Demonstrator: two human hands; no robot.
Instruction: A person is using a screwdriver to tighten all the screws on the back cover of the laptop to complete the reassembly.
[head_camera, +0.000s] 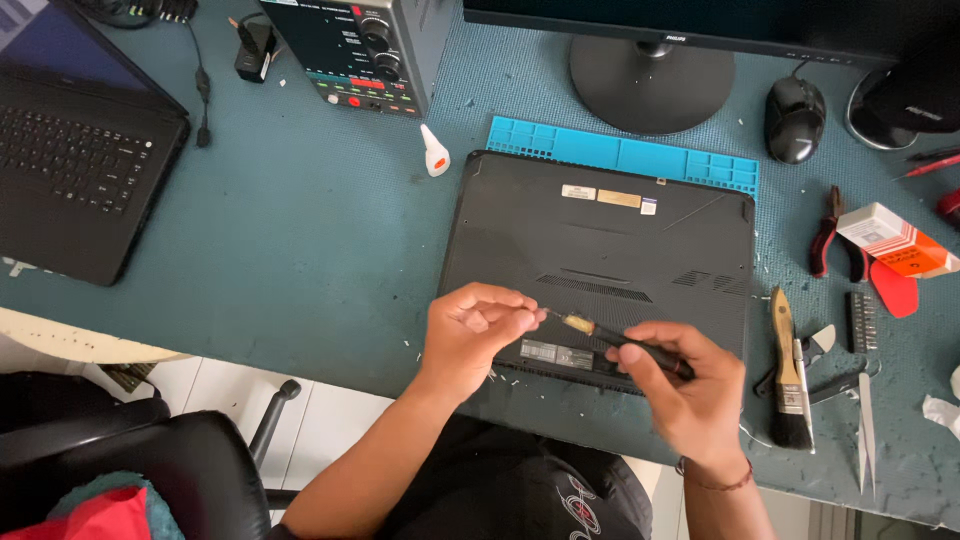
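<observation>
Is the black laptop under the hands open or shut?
Shut. The black laptop lies closed and upside down on the blue mat; its underside with vents and labels faces up.

Tip of the screwdriver (620, 345) tucked inside the left hand (470, 330), so too small to tell. Handle mostly covered by the right hand (690, 385). Blue mat (620, 155) mostly under the upside-down laptop (600, 260). Open laptop (75, 140) cut off at the left edge. Monitor (650, 75) cut off at the top. Labels on the upside-down laptop too blurry to read.
</observation>
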